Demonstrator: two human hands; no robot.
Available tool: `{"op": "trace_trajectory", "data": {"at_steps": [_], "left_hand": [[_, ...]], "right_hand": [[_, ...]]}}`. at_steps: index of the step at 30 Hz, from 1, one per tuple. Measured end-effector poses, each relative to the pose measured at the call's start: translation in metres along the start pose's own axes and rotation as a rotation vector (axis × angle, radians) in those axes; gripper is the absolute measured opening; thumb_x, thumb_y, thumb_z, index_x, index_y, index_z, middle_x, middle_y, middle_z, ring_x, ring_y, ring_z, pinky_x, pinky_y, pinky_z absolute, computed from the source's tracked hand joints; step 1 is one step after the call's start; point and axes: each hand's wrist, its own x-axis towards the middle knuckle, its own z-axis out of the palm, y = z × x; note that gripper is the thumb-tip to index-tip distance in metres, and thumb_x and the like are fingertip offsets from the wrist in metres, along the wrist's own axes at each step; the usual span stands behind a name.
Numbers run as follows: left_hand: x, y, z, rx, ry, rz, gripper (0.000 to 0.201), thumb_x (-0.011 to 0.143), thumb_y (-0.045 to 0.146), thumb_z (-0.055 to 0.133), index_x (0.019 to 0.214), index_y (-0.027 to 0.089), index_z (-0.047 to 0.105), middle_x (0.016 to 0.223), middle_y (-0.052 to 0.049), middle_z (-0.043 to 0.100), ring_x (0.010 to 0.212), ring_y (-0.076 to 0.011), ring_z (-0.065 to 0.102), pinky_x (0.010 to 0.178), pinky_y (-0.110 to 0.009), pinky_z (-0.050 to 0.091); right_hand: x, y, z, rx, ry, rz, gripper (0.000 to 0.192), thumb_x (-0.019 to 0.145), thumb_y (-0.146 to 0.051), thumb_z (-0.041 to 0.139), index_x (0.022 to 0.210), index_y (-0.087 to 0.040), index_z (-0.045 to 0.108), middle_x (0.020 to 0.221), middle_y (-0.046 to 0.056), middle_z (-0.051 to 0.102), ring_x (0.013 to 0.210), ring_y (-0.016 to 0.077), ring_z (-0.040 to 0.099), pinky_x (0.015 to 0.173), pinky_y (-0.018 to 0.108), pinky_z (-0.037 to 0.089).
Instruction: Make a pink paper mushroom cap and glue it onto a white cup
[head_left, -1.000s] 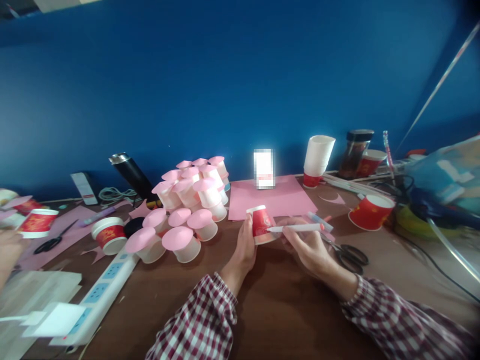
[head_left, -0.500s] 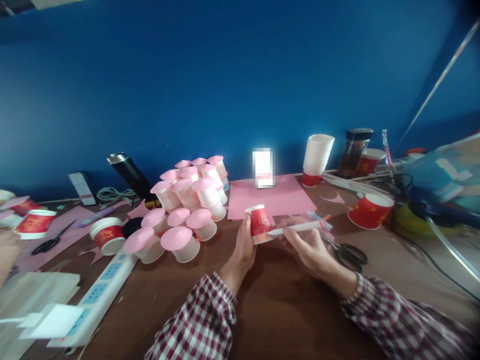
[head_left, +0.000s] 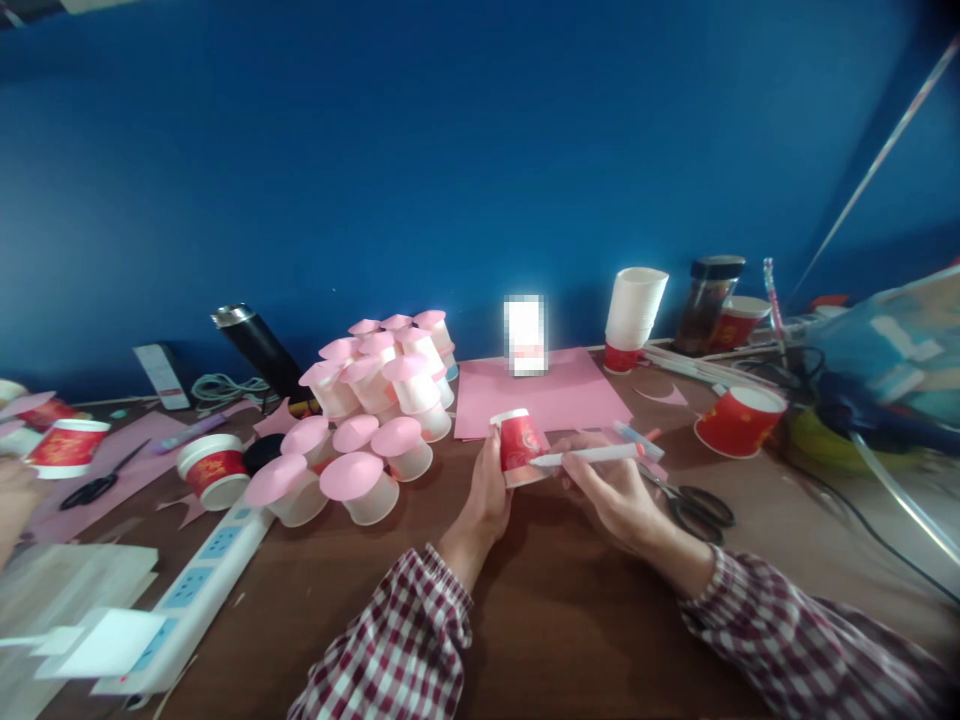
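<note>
1 red cup [head_left: 519,442] sits in left hand [head_left: 487,492]; marker [head_left: 611,453] in right hand [head_left: 619,500].

Looks forward and down from the wearer's head, over the near side of the bench [head_left: 540,630], facing the blue wall [head_left: 480,150]; takes in the left hand [head_left: 489,495] and right hand [head_left: 619,495] below mid-view, fairly close.

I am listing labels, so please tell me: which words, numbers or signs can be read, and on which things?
None can be read clearly.
Red cup in the left hand: print too blurred.
Right-side cup: yellow print too blurred.
White box: reddish marks too small.
Bright panel: pixelated.
Marker: no lettering visible.
</note>
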Motion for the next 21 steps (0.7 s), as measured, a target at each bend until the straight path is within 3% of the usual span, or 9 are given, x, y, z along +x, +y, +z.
{"op": "trace_trajectory", "data": {"at_steps": [5,21], "left_hand": [[-0.001,0.001,0.000,0.033,0.009,0.044,0.039,0.083,0.054,0.046,0.074,0.017,0.051,0.064,0.001,0.054,0.060,-0.0130,0.050,0.063,-0.029,0.042],[0.000,-0.001,-0.003,0.079,-0.013,0.060,0.042,0.084,0.055,0.043,0.079,0.016,0.057,0.071,-0.002,0.059,0.065,-0.0143,0.052,0.072,-0.031,0.041]], "right_hand": [[-0.001,-0.008,0.001,-0.044,-0.044,-0.008,0.016,0.084,-0.036,0.056,0.085,-0.019,0.057,0.064,-0.001,0.051,0.056,0.0107,0.046,0.047,0.022,0.038],[-0.001,-0.011,0.002,-0.081,-0.047,-0.011,0.015,0.085,-0.035,0.055,0.084,-0.020,0.057,0.064,-0.002,0.051,0.056,0.0117,0.046,0.050,0.024,0.037]]}}
